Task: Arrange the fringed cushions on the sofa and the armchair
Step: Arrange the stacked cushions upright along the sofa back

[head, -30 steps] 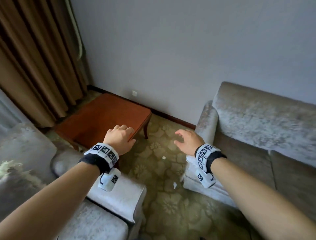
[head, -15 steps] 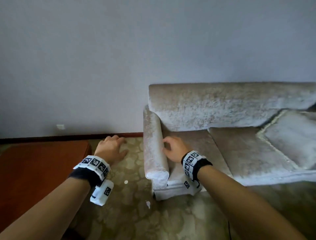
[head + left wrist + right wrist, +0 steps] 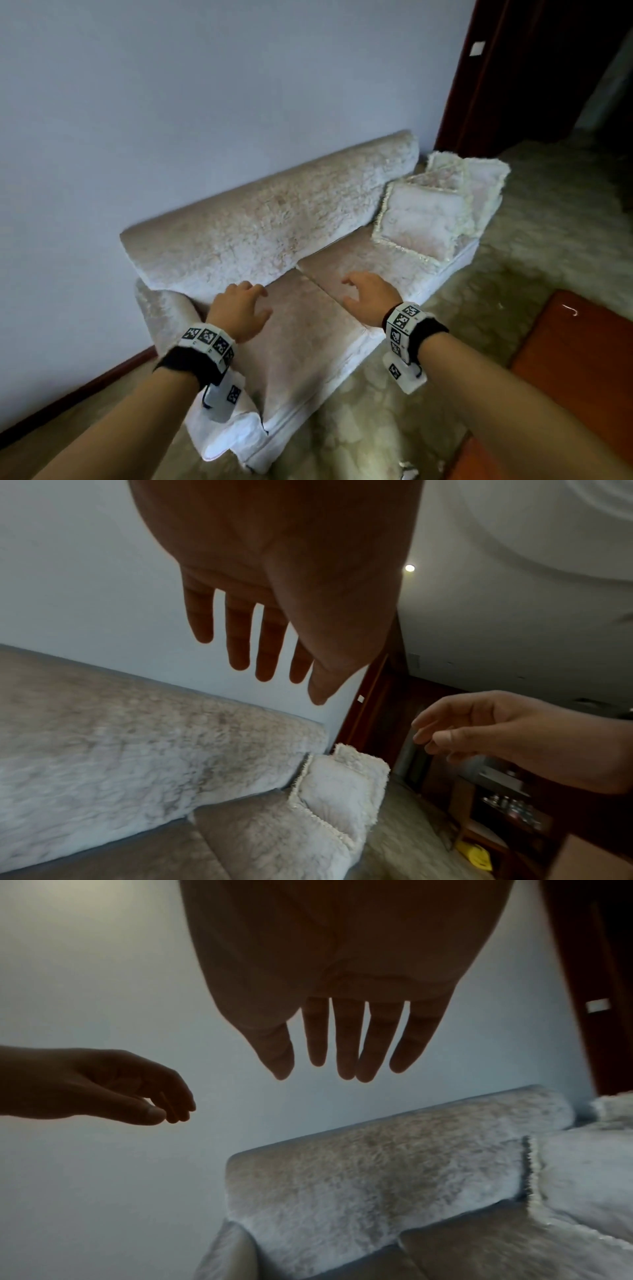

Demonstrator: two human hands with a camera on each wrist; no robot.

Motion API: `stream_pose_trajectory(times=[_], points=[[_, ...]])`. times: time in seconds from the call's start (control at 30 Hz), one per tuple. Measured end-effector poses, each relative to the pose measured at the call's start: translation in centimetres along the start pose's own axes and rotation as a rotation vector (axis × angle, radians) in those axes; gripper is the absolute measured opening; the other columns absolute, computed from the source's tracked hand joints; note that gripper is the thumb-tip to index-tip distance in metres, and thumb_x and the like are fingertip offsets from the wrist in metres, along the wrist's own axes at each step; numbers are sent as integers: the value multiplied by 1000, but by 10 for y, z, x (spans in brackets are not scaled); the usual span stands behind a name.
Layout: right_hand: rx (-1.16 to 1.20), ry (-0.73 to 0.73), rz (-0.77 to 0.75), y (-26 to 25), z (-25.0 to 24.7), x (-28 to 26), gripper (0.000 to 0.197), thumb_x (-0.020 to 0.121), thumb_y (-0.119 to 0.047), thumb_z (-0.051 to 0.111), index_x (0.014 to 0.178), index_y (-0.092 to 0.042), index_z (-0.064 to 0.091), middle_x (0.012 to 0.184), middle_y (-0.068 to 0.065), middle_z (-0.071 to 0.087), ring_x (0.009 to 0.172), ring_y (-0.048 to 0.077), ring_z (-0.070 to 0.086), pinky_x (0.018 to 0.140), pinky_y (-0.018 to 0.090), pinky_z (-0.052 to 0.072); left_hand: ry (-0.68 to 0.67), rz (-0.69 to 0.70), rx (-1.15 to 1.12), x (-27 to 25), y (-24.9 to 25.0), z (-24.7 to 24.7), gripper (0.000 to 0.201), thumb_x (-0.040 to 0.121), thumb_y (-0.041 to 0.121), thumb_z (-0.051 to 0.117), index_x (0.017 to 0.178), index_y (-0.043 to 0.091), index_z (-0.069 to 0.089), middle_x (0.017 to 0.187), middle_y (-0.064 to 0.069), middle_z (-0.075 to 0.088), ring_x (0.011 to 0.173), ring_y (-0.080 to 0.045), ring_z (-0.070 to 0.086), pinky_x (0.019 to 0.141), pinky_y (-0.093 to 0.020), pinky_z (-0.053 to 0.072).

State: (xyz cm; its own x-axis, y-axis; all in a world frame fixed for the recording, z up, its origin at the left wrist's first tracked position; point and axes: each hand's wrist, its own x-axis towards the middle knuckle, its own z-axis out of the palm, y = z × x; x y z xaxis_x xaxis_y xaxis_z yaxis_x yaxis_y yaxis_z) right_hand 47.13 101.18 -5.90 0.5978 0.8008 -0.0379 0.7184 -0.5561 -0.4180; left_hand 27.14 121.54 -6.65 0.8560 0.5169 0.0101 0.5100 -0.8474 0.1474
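Both hands hung in open air above the sofa (image 3: 260, 219), fingers loose and holding nothing — the left hand (image 3: 238, 313) over the near seat, the right hand (image 3: 371, 296) over the seam between the seats. The seat ahead of them lay bare up to the fringed cushions (image 3: 435, 209), piled at the far end against the backrest. That rolled backrest and the wall (image 3: 205, 85) behind it closed off the far side — the near armrest (image 3: 164, 315) bounded the left. An orange-brown table (image 3: 579, 359) stood on the right, carpet between it and the sofa front.
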Motion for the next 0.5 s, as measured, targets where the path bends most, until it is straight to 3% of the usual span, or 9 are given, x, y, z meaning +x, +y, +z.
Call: stream_pose_trajectory(times=[0.2, 0.5], points=[[112, 98, 142, 90, -41, 47, 41, 87, -43, 60, 125, -31, 55, 126, -6, 59, 111, 15, 57, 91, 36, 50, 36, 94, -25, 100, 53, -8, 38, 91, 52, 51, 122, 30, 56, 120, 1, 58, 111, -23, 53, 90, -39, 47], [212, 194, 242, 190, -75, 116, 35, 88, -40, 64, 121, -29, 57, 113, -10, 58, 103, 11, 58, 90, 35, 52, 42, 99, -59, 222, 89, 9, 35, 89, 47, 55, 121, 31, 57, 117, 3, 60, 108, -22, 54, 86, -38, 47]])
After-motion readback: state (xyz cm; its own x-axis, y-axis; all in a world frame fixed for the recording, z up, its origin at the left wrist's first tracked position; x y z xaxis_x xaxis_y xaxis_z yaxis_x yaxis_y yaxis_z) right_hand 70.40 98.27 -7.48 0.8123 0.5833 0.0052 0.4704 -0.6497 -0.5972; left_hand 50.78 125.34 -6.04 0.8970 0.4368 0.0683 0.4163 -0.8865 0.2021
